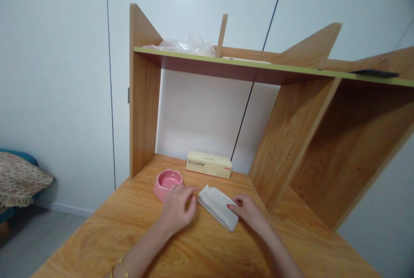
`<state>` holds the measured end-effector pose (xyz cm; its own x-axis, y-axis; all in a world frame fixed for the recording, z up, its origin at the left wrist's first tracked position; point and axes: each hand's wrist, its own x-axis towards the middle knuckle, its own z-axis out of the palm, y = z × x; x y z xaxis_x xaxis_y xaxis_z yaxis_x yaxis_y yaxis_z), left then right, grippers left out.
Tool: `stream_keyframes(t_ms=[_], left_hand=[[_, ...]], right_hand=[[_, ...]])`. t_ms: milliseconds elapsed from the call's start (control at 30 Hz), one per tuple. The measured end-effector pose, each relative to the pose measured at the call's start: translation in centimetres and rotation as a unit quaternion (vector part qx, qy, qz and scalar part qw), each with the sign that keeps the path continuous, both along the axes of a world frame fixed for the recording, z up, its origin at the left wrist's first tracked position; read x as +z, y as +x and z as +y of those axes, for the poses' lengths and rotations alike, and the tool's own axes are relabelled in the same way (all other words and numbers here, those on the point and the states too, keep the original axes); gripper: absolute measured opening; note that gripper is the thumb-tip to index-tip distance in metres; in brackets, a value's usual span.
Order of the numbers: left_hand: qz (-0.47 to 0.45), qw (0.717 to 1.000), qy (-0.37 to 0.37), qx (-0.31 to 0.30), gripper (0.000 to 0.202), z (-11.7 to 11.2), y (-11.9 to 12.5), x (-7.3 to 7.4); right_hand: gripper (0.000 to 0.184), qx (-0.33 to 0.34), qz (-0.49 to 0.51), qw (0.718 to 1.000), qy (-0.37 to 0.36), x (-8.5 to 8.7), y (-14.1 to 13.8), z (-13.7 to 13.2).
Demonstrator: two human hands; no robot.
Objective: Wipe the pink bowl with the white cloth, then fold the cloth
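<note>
A folded light grey cloth (217,204) lies slantwise on the wooden desk (155,243). My right hand (247,211) pinches its right end, the thumb on top and the other fingers at its far edge. Just off the cloth's left end is my left hand (177,209), with a gap between its curved index finger and thumb and nothing visible between them. Behind that hand stands a pink faceted bowl (161,188), partly hidden by the knuckles. A cream box (208,165) with printed lettering stands farther back.
Wooden side panels (145,110) and an upright divider (287,140) rise from the desk. Overhead runs a shelf (246,67) bearing a clear plastic bag (189,46) and a dark flat object (375,73). Patterned fabric (22,176) shows at the far left.
</note>
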<state>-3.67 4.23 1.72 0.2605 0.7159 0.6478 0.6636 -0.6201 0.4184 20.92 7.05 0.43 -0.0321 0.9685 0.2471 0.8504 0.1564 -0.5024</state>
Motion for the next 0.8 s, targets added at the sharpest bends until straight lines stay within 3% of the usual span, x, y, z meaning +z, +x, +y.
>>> stream_keyframes(t_ms=[133,333,467,600,700,800], left_hand=[[0.002,0.99,0.002,0.143,0.026,2.2,-2.7,0.7],[0.001,0.946,-0.085,0.312,0.033,4.2,-5.7,0.5],[-0.036,0.927,-0.205,0.311,0.043,5.0,-6.8,-0.1],[-0.061,0.919,-0.264,0.285,0.044,5.6,-7.2,-0.9],[-0.084,0.919,-0.294,0.248,0.041,5.8,-7.0,-1.4],[-0.118,0.914,-0.326,0.21,0.037,5.9,-6.8,-2.0]], right_hand=[[0.017,-0.009,0.028,0.999,0.038,1.3,-0.3,0.3],[0.026,-0.032,0.06,0.993,0.092,5.6,1.1,1.4],[0.033,-0.043,0.078,0.987,0.134,8.4,2.3,2.2],[0.033,-0.092,0.061,0.974,0.196,10.4,3.2,2.3],[0.031,-0.121,0.027,0.968,0.22,10.8,3.8,2.1],[0.029,-0.132,-0.002,0.969,0.208,9.9,4.1,1.6]])
